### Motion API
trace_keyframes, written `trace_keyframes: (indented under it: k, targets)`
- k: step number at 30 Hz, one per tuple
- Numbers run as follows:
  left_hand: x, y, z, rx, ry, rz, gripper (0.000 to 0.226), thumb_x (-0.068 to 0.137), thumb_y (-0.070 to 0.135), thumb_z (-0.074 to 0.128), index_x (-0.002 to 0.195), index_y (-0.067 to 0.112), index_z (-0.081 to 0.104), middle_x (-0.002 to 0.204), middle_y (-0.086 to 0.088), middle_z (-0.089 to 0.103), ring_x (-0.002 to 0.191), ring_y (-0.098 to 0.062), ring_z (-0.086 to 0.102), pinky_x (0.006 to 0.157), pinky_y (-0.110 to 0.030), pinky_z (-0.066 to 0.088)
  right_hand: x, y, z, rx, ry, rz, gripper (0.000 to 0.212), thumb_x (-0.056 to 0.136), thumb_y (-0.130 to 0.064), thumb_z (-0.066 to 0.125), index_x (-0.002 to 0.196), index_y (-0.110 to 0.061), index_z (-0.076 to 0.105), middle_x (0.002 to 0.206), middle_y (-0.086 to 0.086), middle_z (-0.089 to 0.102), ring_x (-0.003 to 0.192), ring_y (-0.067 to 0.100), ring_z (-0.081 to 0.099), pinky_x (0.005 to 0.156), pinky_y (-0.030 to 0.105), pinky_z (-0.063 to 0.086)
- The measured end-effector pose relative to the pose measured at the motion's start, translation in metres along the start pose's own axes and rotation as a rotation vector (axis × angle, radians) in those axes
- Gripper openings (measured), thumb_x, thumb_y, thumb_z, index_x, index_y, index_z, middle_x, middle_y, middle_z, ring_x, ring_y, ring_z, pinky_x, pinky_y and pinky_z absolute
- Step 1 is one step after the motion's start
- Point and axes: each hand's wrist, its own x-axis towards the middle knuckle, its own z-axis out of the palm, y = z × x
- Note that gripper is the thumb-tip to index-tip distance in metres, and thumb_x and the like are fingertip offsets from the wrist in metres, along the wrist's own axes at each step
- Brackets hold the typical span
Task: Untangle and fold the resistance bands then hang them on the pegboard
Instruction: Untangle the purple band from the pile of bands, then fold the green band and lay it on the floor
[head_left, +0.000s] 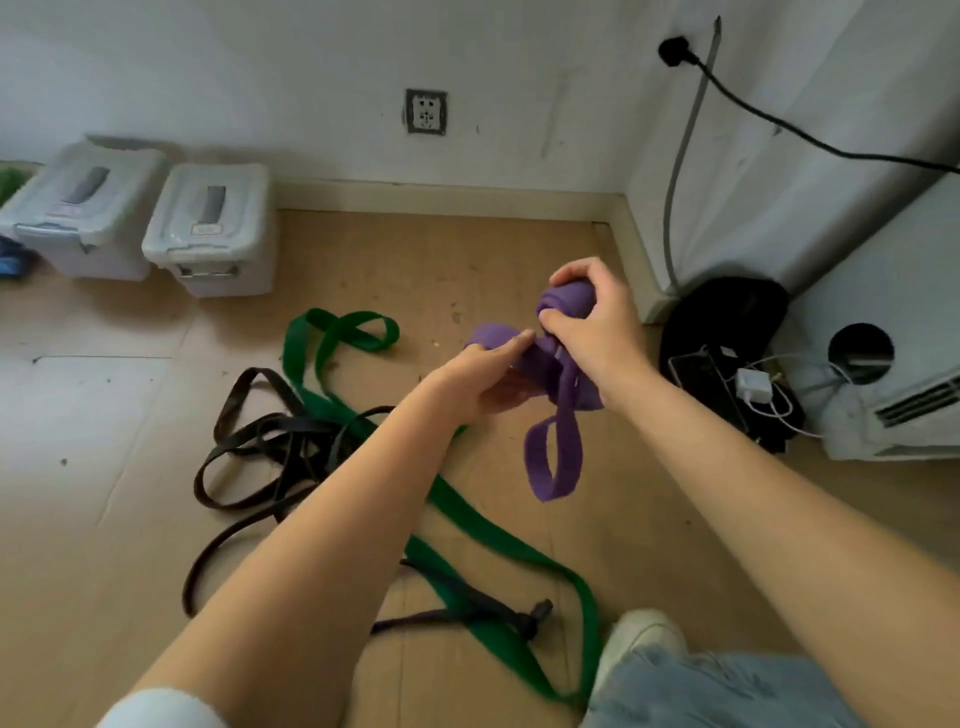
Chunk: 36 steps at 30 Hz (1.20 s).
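A purple resistance band (558, 457) is bunched up in the air in front of me, with one loop hanging down. My right hand (592, 317) grips the folded upper bundle of it between fingers and thumb. My left hand (483, 374) holds the other side of the bundle from below. On the floor lie a wide green band (467, 514), twisted in long loops, and thin dark brown bands (260, 447) tangled over it. A dark purple band (467, 610) with a knot crosses the green one near my foot. No pegboard is in view.
Two lidded plastic boxes (208, 228) stand by the wall at the left. At the right are a black bag (727, 322), a charger with cables (753, 384) and a white appliance (893, 364). A wall socket (426, 111) sits above the skirting. My shoe (639, 639) is at the bottom.
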Motion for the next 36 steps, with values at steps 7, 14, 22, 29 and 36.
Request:
trace_keyframes:
  k: [7,14,22,29,36]
  targets:
    - [0.039,-0.091,-0.056,0.635,0.149,-0.094,0.020,0.090,0.017,0.051,0.106,0.007,0.057,0.101,-0.012,0.061,0.087,-0.023,0.059,0.083,-0.035,0.047,-0.023,0.125,0.045,-0.714,-0.471,0.439,0.033,0.086,-0.021,0.058,0.117,-0.009,0.056,0.133,0.014,0.041,0.122,0.032,0.043,0.099,0.033,0.038]
    - [0.035,-0.148,-0.166,1.471,0.352,0.017,0.063,0.089,0.028,0.053,0.144,0.021,0.022,0.149,-0.006,0.029,0.138,-0.031,0.023,0.111,-0.045,0.022,-0.061,0.146,0.153,-0.458,-0.828,0.425,0.064,0.084,-0.036,0.064,0.134,-0.005,0.039,0.139,0.015,0.039,0.126,0.028,0.040,0.096,0.032,0.036]
    - [0.042,-0.184,-0.215,1.763,0.364,0.019,0.075,0.089,0.010,0.051,0.147,0.018,0.004,0.142,-0.002,0.031,0.127,-0.024,0.038,0.093,-0.033,0.043,-0.096,0.153,0.234,-0.505,-0.527,0.500,0.084,0.079,-0.023,0.071,0.142,-0.013,0.016,0.141,0.016,0.034,0.124,0.031,0.044,0.096,0.038,0.042]
    - [0.008,-0.167,-0.260,1.704,0.527,-0.181,0.041,0.094,0.017,0.046,0.134,0.020,0.037,0.126,-0.005,0.041,0.112,-0.025,0.047,0.070,-0.030,0.046,-0.037,0.130,0.202,-0.312,-0.346,0.259,0.046,0.085,-0.013,0.061,0.122,-0.029,0.039,0.117,0.008,0.055,0.101,0.025,0.057,0.077,0.036,0.051]
    - [-0.039,-0.155,-0.309,1.377,0.532,-0.378,0.030,0.092,0.020,0.041,0.118,0.008,0.050,0.126,-0.017,0.043,0.109,-0.037,0.050,0.086,-0.039,0.046,-0.014,0.107,0.167,-0.625,-0.298,0.351,0.041,0.093,-0.014,0.050,0.131,-0.020,0.037,0.136,0.016,0.031,0.108,0.031,0.050,0.087,0.043,0.047]
